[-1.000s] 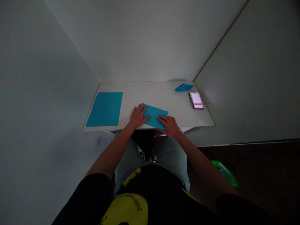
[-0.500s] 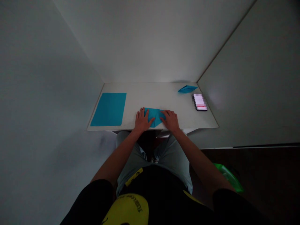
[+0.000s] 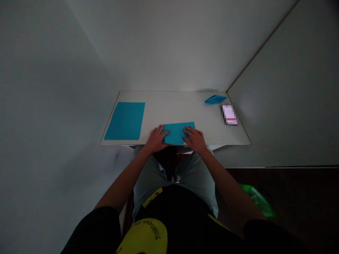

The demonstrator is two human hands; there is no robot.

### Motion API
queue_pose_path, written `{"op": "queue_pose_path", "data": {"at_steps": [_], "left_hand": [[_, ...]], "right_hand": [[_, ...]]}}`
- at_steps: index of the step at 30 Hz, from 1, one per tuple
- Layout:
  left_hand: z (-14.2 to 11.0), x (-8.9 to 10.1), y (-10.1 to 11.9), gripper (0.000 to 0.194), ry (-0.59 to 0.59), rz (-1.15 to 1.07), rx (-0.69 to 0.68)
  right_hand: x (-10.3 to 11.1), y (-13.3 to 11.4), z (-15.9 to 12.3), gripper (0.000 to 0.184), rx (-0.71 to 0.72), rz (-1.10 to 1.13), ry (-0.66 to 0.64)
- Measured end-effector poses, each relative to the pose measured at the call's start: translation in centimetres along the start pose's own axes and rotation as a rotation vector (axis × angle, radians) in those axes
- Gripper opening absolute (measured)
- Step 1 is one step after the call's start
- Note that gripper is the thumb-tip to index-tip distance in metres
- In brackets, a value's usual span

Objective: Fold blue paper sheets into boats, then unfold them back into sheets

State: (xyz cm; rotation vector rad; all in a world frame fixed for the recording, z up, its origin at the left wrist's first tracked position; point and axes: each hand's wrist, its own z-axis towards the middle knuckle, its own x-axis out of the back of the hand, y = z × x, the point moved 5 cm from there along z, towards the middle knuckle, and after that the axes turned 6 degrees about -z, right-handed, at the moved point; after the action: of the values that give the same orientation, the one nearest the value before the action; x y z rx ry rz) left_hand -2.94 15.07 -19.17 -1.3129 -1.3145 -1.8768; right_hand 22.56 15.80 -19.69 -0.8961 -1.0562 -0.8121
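We see our left hand [image 3: 156,139] and right hand [image 3: 195,138] pressing flat on a folded blue paper [image 3: 176,134] at the near edge of the table [image 3: 172,109], fingers [image 3: 160,131] spread, released, not grasping. A blue sheet [image 3: 125,121] lies left; a small folded blue paper [image 3: 215,100] and a phone [image 3: 229,114] lie far right.

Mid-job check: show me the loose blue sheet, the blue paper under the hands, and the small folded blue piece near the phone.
Loose blue sheet [image 3: 125,121]: head view, middle of the sheet.
Blue paper [image 3: 176,134]: head view, exposed middle of the paper.
Small folded blue piece [image 3: 215,99]: head view, middle of the piece.
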Motion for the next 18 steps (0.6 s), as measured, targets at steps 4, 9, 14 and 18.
{"op": "queue_pose_path", "data": {"at_steps": [4, 9, 14, 18], "left_hand": [[1.2, 0.9, 0.5, 0.055, 0.149, -0.100, 0.067], [2.5, 0.7, 2.7, 0.056, 0.310, -0.122, 0.190], [3.0, -1.8, 5.7, 0.036, 0.198, -0.079, 0.155], [3.0, -2.2, 6.4, 0.036, 0.197, -0.059, 0.116]], "right_hand": [[0.1, -0.1, -0.1, 0.047, -0.014, -0.016, -0.032], [0.3, -0.5, -0.2, 0.049, -0.040, -0.041, -0.028], [0.7, -1.2, -0.7, 0.051, -0.076, -0.096, -0.023], [0.9, -1.8, -1.4, 0.053, -0.066, -0.119, -0.028]]}}
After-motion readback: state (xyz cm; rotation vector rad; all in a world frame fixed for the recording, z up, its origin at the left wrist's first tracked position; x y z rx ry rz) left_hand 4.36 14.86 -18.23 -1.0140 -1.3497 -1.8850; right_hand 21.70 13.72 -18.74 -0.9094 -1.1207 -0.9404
